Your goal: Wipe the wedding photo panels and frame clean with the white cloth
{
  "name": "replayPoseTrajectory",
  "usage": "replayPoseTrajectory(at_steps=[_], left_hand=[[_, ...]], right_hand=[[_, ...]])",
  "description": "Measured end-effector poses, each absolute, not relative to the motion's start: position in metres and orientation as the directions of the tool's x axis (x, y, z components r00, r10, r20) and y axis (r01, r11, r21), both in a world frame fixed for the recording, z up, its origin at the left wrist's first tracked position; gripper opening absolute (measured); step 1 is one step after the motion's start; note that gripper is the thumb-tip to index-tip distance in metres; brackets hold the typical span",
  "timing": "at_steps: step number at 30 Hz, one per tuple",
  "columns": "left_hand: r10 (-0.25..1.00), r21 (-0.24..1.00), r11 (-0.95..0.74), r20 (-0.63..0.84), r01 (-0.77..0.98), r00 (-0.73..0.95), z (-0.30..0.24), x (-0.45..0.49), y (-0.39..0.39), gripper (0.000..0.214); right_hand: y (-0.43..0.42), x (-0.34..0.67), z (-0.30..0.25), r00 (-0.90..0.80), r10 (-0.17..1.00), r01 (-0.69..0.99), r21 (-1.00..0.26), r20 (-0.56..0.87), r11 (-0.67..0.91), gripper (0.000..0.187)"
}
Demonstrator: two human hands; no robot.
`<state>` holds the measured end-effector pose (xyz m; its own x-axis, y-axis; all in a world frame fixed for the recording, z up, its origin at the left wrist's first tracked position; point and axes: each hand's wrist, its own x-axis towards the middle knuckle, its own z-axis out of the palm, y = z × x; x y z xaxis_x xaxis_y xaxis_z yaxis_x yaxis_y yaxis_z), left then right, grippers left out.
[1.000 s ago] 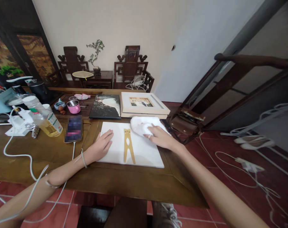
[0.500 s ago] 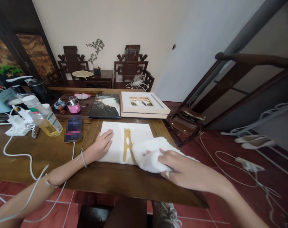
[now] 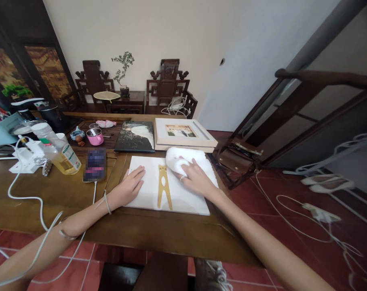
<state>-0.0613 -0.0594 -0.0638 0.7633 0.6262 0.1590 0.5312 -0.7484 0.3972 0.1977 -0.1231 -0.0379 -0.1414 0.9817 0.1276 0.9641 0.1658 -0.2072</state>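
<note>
A flat white board (image 3: 147,194) lies on the wooden table, with a tan, cat-headed, two-legged strip (image 3: 163,188) on its middle. My left hand (image 3: 131,186) rests flat on the board's left edge, fingers stretched out and holding nothing. My right hand (image 3: 195,178) grips a fluffy white cloth (image 3: 198,155) and presses it on the board's upper right part. Part of the cloth hangs over the board's right edge. The fingertips of that hand are partly sunk in the cloth.
Behind the board lie a dark photo panel (image 3: 135,137) and a pale picture frame (image 3: 186,142). To the left are a phone (image 3: 94,165) on a cable, a bottle of yellow liquid (image 3: 65,159), a pink cup (image 3: 95,138) and a white power strip (image 3: 26,161). A brown bag (image 3: 239,157) sits at right.
My right hand has moved the cloth from the board's lower right corner up to its upper right, uncovering that corner. My left hand has stayed in place.
</note>
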Motion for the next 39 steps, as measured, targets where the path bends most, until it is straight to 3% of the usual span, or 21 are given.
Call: replayPoseTrajectory(at_steps=[3,11,17,20,25,31,35,39], left_hand=[[0.622,0.394,-0.753,0.163,0.527,0.766,-0.064,-0.062,-0.06,0.042],[0.612,0.375,-0.762,0.149,0.528,0.777,-0.062,-0.061,-0.06,0.042],[0.621,0.388,-0.756,0.168,0.528,0.766,-0.063,-0.06,-0.06,0.042],[0.613,0.388,-0.764,0.185,0.516,0.768,-0.064,-0.061,-0.059,0.042],[0.598,0.404,-0.771,0.195,0.492,0.777,-0.066,-0.062,-0.058,0.043],[0.587,0.386,-0.779,0.174,0.494,0.79,-0.07,-0.065,-0.056,0.045],[0.591,0.371,-0.779,0.165,0.505,0.79,-0.068,-0.064,-0.056,0.045],[0.606,0.383,-0.768,0.179,0.513,0.775,-0.066,-0.062,-0.058,0.042]], right_hand=[[-0.145,0.18,-0.035,-0.18,0.977,0.963,-0.184,0.115,0.199,0.021],[-0.208,0.178,0.012,-0.273,0.947,0.927,-0.309,-0.17,0.212,0.015],[-0.144,0.183,-0.013,-0.193,0.981,0.965,-0.182,0.007,0.191,0.016],[-0.113,0.166,-0.024,-0.201,0.978,0.964,-0.165,0.064,0.209,0.026],[-0.132,0.126,-0.023,-0.372,0.926,0.914,-0.153,0.059,0.376,0.04],[-0.202,0.112,-0.009,-0.508,0.862,0.829,-0.271,0.0,0.489,0.038],[-0.2,0.127,-0.005,-0.469,0.883,0.826,-0.353,0.0,0.439,0.042],[-0.163,0.145,-0.015,-0.374,0.924,0.862,-0.337,0.08,0.379,0.041]])
